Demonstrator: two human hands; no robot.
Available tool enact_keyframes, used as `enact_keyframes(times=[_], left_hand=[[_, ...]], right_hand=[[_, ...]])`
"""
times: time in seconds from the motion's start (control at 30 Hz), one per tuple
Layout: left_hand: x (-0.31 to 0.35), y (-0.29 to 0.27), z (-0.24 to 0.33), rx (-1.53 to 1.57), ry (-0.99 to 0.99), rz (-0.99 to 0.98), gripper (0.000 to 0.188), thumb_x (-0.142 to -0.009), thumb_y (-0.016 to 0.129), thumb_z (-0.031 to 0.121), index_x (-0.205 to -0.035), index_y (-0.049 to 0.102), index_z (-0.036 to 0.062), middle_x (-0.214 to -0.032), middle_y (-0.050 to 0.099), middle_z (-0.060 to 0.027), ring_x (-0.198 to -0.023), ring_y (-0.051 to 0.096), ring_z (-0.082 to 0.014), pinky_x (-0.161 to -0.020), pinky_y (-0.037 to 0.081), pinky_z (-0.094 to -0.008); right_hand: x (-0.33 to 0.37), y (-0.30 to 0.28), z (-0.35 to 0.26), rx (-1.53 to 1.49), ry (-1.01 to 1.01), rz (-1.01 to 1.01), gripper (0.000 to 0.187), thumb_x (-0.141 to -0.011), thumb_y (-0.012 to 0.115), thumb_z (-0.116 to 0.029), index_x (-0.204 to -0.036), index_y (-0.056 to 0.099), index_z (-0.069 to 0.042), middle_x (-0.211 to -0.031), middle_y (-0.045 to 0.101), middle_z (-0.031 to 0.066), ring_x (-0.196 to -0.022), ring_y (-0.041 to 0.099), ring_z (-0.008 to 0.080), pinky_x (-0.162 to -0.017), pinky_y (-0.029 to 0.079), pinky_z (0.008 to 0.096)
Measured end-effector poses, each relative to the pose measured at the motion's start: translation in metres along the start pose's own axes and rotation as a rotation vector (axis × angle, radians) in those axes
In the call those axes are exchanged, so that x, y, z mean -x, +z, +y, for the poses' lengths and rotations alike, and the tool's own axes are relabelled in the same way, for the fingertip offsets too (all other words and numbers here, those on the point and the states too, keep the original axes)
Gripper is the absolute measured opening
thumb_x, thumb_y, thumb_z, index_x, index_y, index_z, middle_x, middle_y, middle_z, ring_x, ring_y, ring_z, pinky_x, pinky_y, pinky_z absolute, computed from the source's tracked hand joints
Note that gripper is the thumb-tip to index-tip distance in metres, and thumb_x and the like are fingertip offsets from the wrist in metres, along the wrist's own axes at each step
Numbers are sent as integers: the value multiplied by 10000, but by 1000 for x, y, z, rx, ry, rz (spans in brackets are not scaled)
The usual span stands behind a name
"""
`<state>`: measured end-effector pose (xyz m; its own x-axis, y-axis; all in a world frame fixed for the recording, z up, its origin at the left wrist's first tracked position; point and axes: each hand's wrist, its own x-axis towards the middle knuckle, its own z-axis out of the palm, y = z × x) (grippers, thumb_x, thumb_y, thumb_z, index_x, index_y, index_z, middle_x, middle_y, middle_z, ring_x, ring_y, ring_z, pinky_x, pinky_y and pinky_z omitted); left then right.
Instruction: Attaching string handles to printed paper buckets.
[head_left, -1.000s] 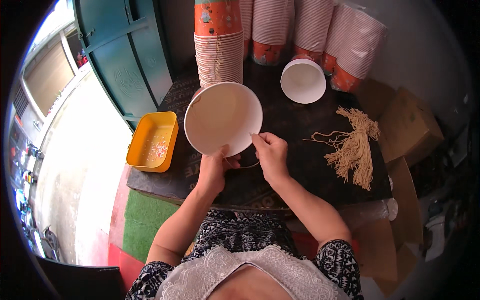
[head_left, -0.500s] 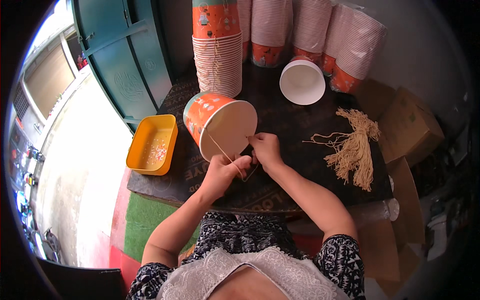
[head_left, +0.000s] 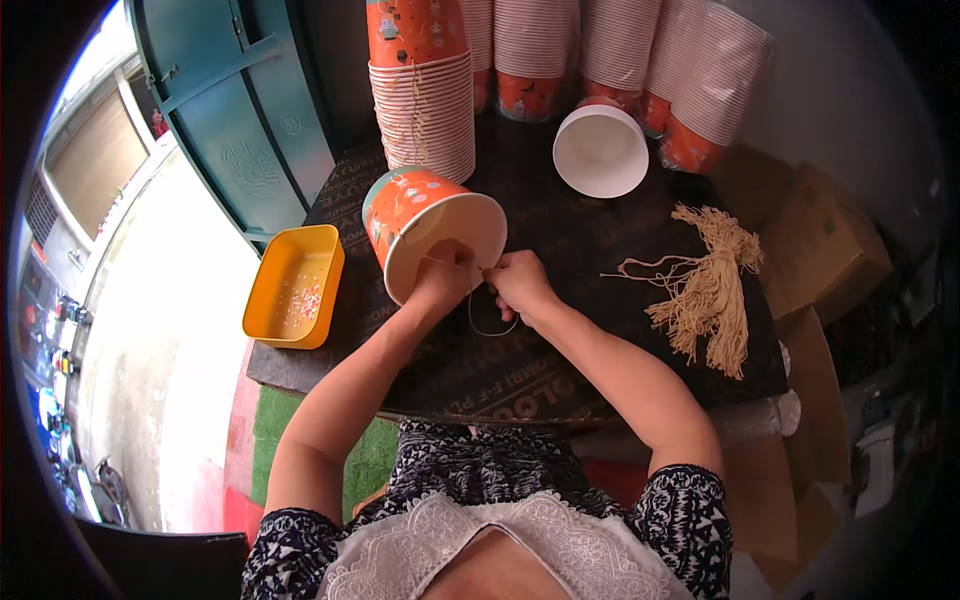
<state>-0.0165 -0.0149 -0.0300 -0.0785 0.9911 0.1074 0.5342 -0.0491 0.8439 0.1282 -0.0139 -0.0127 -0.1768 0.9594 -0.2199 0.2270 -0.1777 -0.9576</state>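
Observation:
An orange printed paper bucket (head_left: pixel 412 205) lies tilted on its side on the dark table, its white open mouth toward me. My left hand (head_left: pixel 445 275) reaches inside the mouth, fingers pinched on a thin tan string that stretches toward the bucket's left inner wall. My right hand (head_left: pixel 520 284) is at the right side of the rim, thumb and forefinger pressed together there on the string; its fingertips are partly hidden. A slack loop of the string (head_left: pixel 491 334) hangs below both hands, in front of the rim.
A tall stack of paper buckets (head_left: pixel 424 115) stands behind. One white-lined bucket (head_left: pixel 601 152) faces up near wrapped stacks (head_left: pixel 530 50). A bundle of tan strings (head_left: pixel 718 290) lies at right. A yellow tray (head_left: pixel 257 320) with small bits sits at left; a cardboard box (head_left: pixel 835 240) is beyond the table.
My left hand has gone from below the rim into the bucket's mouth, carrying the string inward. My right hand stays by the rim's right side. The loop hangs lower.

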Motion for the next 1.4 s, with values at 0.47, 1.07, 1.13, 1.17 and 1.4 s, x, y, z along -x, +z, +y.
enact_keyframes(times=[0.47, 1.07, 1.13, 1.17, 1.4], left_hand=[[0, -7, 21, -228, 101, -134, 126, -818, 613, 127, -831, 654, 9, -790, 652, -153, -785, 639, -258, -681, 485, -373], [1, 12, 8, -29, 112, -140, 211, -900, 519, 144, -923, 577, -57, -869, 616, -235, -830, 624, -318, -691, 474, -410], [2, 13, 8, 53, 116, -118, 208, -902, 519, 144, -947, 566, -54, -887, 609, -226, -833, 614, -297, -701, 472, -398], [4, 9, 14, 54, 124, -174, 197, -901, 521, 138, -944, 562, -50, -887, 605, -213, -825, 604, -289, -704, 470, -390], [7, 11, 14, 69, 270, -126, 173, -889, 537, 125, -948, 568, -35, -892, 609, -183, -860, 606, -279, -739, 476, -366]], right_hand=[[-12, -2, 8, 16, 28, -50, 163, -876, 583, -83, -771, 602, 39, -610, 528, 64, -369, 448, 137, -299, 344, 301], [20, -9, 16, 661, -631, 236, 195, -853, 598, -131, -997, 532, -19, -713, 637, 238, -695, 643, 418, -596, 507, 516], [19, -9, 16, 682, -639, 250, 198, -853, 602, -139, -997, 539, -19, -709, 635, 239, -691, 642, 418, -595, 506, 516], [19, -10, 15, 692, -629, 261, 182, -849, 609, -142, -977, 555, -24, -707, 635, 236, -691, 641, 418, -596, 506, 515], [9, -10, 23, 490, -623, 329, 115, -826, 611, -136, -833, 614, -21, -737, 633, 217, -715, 628, 417, -608, 498, 489]])
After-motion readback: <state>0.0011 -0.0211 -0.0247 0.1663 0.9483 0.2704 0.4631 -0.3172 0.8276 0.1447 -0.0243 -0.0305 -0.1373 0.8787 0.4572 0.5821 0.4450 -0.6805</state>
